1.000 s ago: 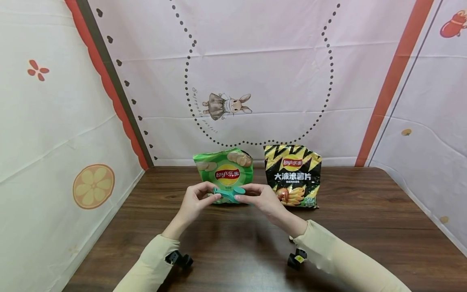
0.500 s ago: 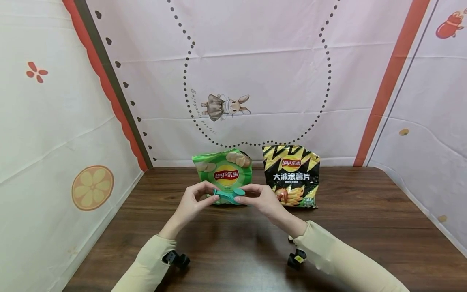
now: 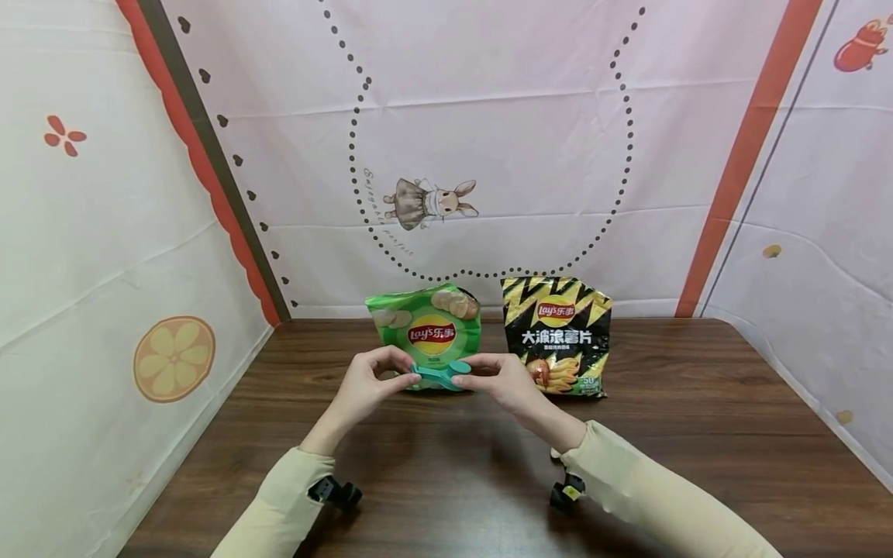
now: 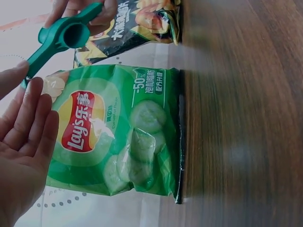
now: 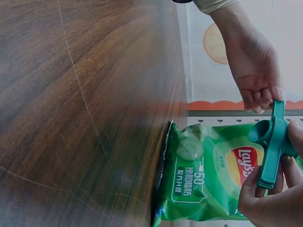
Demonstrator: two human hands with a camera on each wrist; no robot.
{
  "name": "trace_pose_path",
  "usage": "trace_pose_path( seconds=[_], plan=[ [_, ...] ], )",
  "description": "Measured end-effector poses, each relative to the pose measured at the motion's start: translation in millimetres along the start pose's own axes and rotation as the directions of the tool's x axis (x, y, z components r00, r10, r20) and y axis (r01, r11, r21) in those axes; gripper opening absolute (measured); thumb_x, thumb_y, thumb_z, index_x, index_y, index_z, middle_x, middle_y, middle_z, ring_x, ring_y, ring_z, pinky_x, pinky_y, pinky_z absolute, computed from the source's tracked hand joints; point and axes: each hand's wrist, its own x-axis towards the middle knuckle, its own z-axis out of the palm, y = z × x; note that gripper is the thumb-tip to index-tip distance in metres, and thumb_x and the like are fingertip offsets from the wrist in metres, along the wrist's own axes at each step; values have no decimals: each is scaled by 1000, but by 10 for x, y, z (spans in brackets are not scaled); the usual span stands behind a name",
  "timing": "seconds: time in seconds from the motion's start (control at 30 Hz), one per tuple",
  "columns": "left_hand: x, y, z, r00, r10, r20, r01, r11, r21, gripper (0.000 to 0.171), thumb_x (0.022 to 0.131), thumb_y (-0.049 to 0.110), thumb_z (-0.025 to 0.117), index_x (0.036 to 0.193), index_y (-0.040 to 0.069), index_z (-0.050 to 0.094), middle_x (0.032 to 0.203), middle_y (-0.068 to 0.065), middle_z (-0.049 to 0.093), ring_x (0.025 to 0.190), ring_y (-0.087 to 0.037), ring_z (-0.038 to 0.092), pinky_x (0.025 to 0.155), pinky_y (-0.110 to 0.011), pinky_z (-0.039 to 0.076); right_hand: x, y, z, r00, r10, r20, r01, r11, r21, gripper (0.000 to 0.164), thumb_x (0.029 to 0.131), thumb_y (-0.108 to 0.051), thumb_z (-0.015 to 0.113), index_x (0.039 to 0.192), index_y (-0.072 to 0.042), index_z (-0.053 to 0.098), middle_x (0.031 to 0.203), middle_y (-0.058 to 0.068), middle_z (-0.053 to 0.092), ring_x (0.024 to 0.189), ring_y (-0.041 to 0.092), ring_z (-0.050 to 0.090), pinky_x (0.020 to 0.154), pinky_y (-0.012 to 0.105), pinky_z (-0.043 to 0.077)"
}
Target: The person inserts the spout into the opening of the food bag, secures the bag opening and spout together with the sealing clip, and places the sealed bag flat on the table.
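Green clip [image 4: 57,37]: you have it up in the air, in front of the low part of the green bag [image 3: 431,322] as your head camera sees it. It looks apart from the bag, nearer to you.
Left hand [image 3: 370,384]: your grip is a pinch — thumb and finger hold one end of the clip. In the left wrist view, your other fingers don't hold it.
Right hand [image 3: 512,387]: your grip is on the other end of the clip, with your thumb in front.
What has changed: almost nothing. Over the last second both hands have stayed on the clip, in front of the green bag. The head view has slid a tiny bit, so the bags look a touch more to the left.
What that means: I think the work with the clip is at a pause. You seem to be keeping it steady, and the clip is not on the green bag.
Black bag [image 3: 556,329]: it stands to the right of the green bag, with a gap between them, and it has not moved on the surface [image 3: 446,480].
Green bag: it stands on the surface and has not moved either. Your hands hide some of its bottom — and I can't tell if its top is open.
Cloth [image 3: 516,155]: it hangs behind the green bag, with a bunny on it.
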Motion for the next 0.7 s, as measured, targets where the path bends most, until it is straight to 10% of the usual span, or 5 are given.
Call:
trace_pose_path(
  seconds=[0.7],
  plan=[
    [4,-28,53,999,22,-31,-21,998,57,14,79,14,77,83,9,64,78,-3,64,75,-11,60,73,-32,51,7,-20,-28,999,30,-40,-33,996,-79,31,78,-18,79,106,-7,73,108,9,70,88,12,61,73,24,49]
  ],
)
